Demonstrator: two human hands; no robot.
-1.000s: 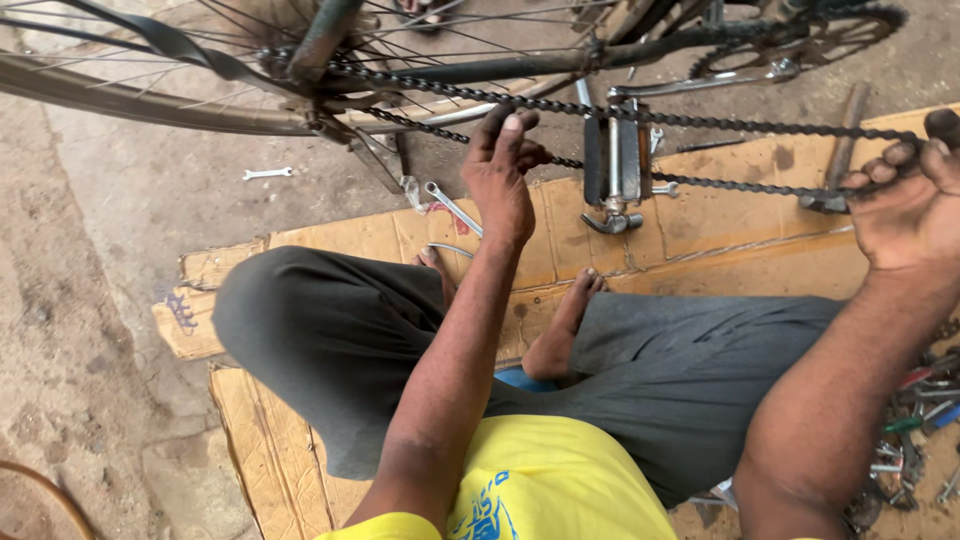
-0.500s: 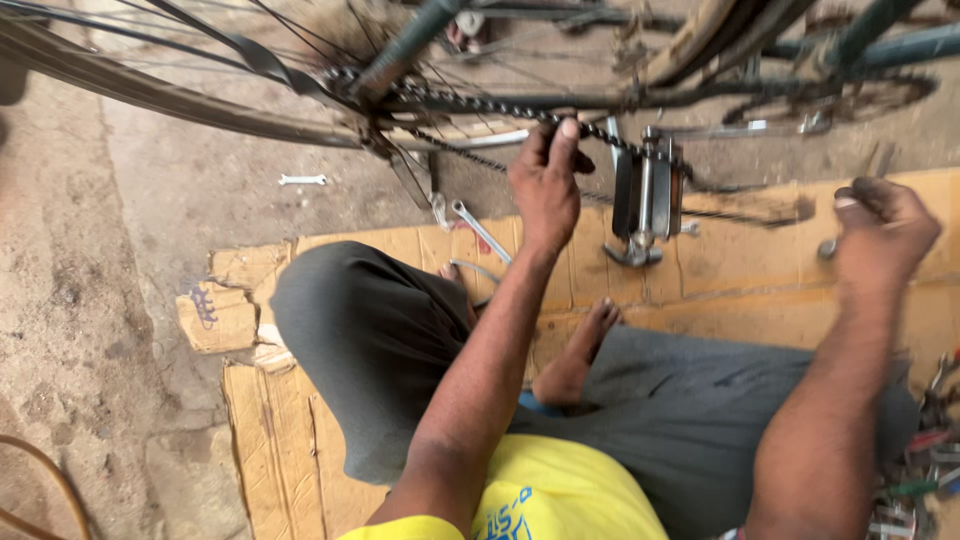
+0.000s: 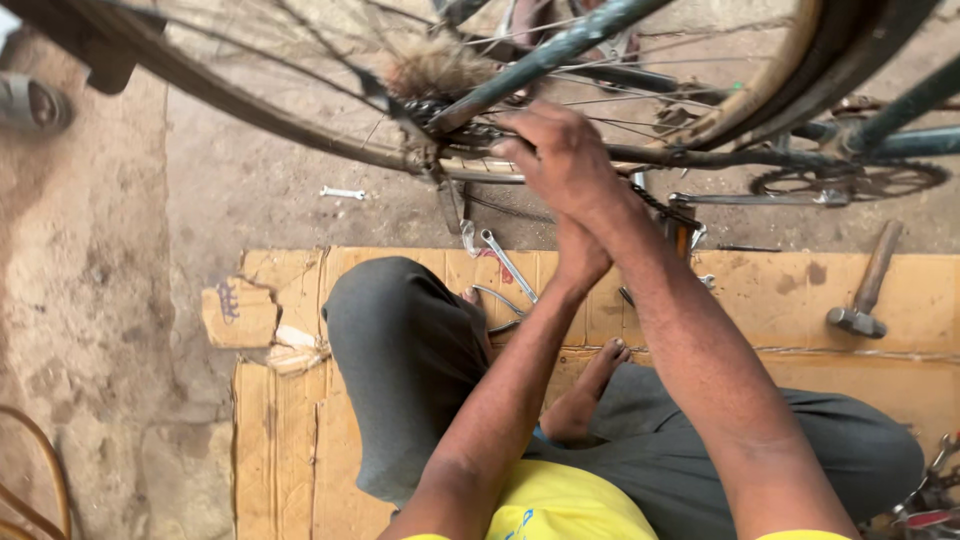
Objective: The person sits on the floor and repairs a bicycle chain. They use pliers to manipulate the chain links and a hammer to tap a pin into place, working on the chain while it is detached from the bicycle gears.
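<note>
My right hand (image 3: 565, 160) grips the rear wheel hub (image 3: 440, 125) at upper centre; my left hand (image 3: 580, 255), mostly hidden beneath it, grip unclear. I'm judging hub adjustment; next needs the spanner (image 3: 508, 265)

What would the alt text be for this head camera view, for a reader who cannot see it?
A person seated on flattened cardboard reaches both hands to the rear hub of a bicycle wheel, the right hand crossed above the left hand. A hammer and wrenches lie on the cardboard near the person's grey trousers.
</note>
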